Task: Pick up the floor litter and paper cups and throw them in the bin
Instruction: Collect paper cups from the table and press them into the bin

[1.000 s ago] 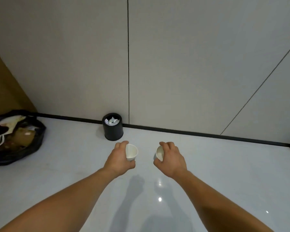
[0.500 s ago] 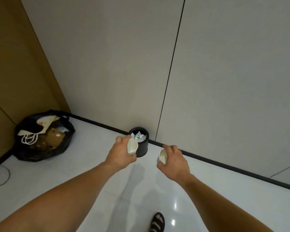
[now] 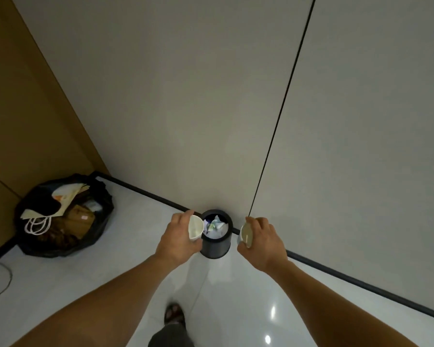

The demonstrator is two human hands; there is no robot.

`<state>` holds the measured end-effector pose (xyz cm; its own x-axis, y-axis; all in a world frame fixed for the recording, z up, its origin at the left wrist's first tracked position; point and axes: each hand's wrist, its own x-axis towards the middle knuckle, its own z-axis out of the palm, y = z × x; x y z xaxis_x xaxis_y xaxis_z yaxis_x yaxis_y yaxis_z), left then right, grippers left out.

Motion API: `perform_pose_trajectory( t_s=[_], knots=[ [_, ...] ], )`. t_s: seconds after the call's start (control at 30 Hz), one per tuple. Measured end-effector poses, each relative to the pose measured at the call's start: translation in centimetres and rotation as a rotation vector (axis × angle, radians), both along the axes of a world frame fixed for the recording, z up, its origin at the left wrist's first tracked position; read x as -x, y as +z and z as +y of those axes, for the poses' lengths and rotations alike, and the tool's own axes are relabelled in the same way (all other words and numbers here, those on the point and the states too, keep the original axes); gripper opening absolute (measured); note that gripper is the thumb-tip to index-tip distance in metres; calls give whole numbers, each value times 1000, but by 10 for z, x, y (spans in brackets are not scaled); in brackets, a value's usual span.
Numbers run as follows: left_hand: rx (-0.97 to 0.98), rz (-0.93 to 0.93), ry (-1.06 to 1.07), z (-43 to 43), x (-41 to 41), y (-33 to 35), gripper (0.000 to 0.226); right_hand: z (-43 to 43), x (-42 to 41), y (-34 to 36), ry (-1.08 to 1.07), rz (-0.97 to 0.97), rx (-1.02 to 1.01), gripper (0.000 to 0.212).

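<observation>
Nearest, bottom centre: a sandalled foot (image 3: 174,313) on the glossy white floor (image 3: 236,296), grey trouser leg (image 3: 169,334) below it. Thin cable (image 3: 0,284) loops on the floor at far left.

Both bare forearms reach forward. Left hand (image 3: 177,237) grasps a white paper cup, the left cup (image 3: 195,227): fingers curled round its far side, thumb on the near side. The cup is tipped on its side, mouth facing right toward the bin, and its rim overlaps the bin's left edge in this view.

Right hand (image 3: 264,240) grasps the right cup (image 3: 246,234), fingers wrapped over the top, thumb below. This cup is also tipped, mouth facing left, just right of the bin. Cannot tell if it touches the bin.

Between the hands: small black round bin (image 3: 217,247) upright on the floor, against the dark skirting (image 3: 361,286). Crumpled paper (image 3: 215,227) fills it near the top.

Further left, well apart from the bin: open black rubbish bag (image 3: 95,234) in the corner, holding card, paper and white cord handles.

Behind: pale wall panels (image 3: 186,96) with a dark vertical seam, brown panel (image 3: 23,108) at left.
</observation>
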<state>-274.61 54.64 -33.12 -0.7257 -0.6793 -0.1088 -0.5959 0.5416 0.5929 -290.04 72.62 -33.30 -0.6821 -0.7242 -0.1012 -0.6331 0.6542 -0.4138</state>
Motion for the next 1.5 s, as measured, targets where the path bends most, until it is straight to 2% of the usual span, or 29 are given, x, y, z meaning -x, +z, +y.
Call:
perform_pose_trajectory(
  t_s=[0.2, 0.5, 0.73, 0.9, 1.03, 1.27, 1.4, 1.5],
  knots=[
    [-60, -47, -99, -88, 71, -66, 88, -80, 59, -55, -82, -76, -40, 69],
    [-69, -227, -298, -195, 165, -182, 81, -184, 125, -163, -255, -237, -128, 73],
    [17, -218, -334, -214, 232, -358, 81, -230, 172, -351, -214, -243, -114, 69],
    [115, -251, -370, -207, 260, -496, 84, -242, 196, -488, -192, -142, -80, 69],
    [212, -312, -420, -202, 266, -573, 84, -248, 208, -566, -99, -56, -65, 68],
    [373, -377, -428, -201, 260, -619, 92, -247, 207, -616, 8, 121, -158, 68],
    [368, -364, -383, -198, 262, -619, 88, -250, 208, -617, 76, 111, -332, 79],
    [396, -350, -394, -198, 261, -617, 86, -249, 210, -617, 94, 96, -400, 79]
  ],
)
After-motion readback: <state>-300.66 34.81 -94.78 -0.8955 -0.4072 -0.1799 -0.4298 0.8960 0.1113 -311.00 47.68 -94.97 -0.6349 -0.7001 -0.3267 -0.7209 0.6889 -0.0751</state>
